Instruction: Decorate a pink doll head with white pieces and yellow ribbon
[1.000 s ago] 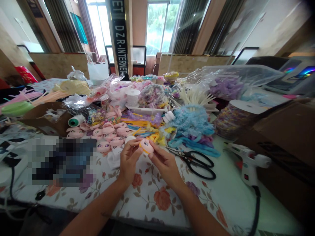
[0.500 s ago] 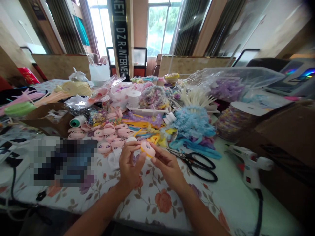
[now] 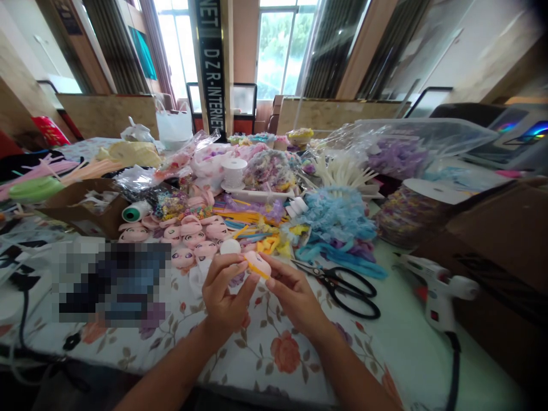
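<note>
Between my two hands is a small pink doll head (image 3: 259,262) with a painted eye, and a yellow-orange strip (image 3: 256,270) runs along its lower edge. My left hand (image 3: 225,290) pinches its left side with thumb and fingertips. On the other side, my right hand (image 3: 293,291) grips the head with the thumb low near the strip's end. Several similar doll heads (image 3: 193,240) lie just beyond my left hand. A white round piece (image 3: 230,246) sits right behind the held head. Black-handled scissors (image 3: 349,291) rest to the right of my right hand.
A glue gun (image 3: 439,291) with its cable stands at the right by a cardboard box (image 3: 500,251). Blue ruffled trim (image 3: 338,214), a ribbon spool (image 3: 417,211) and a white spool (image 3: 234,173) fill the back. An open carton (image 3: 81,208) is at left on the floral tablecloth (image 3: 188,354).
The doll head has tilted and turned in my fingers, so more of the yellow-orange strip shows and less of the eye. My left hand has shifted slightly left and down.
</note>
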Available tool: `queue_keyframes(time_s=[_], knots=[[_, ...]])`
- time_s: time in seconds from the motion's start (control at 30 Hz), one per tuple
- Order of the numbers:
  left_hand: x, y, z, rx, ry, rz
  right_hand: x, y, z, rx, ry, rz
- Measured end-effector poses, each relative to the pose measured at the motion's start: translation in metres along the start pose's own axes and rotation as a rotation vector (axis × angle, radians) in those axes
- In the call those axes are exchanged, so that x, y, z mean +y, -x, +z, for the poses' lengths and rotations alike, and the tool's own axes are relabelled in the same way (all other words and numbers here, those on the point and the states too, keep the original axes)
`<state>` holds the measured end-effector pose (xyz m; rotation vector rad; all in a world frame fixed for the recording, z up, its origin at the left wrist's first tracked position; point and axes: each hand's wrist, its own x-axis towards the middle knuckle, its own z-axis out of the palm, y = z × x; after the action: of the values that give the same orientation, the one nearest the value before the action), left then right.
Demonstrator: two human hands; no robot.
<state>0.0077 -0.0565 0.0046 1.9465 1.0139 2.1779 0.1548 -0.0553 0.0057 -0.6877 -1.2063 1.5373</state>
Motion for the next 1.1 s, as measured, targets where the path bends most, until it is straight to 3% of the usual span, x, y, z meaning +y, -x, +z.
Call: queue_keyframes(time_s=[0.4, 1.1], knots=[[0.0015, -0.0051, -0.0034, -0.029, -0.081, 0.131, -0.0014, 0.0023, -0.0029, -0.014, -0.002, 0.035], [0.0011, -0.0022, -0.001, 0.013, -0.068, 0.074, -0.0054, 0.0029, 0.0002, -0.002, 0.053, -0.016]])
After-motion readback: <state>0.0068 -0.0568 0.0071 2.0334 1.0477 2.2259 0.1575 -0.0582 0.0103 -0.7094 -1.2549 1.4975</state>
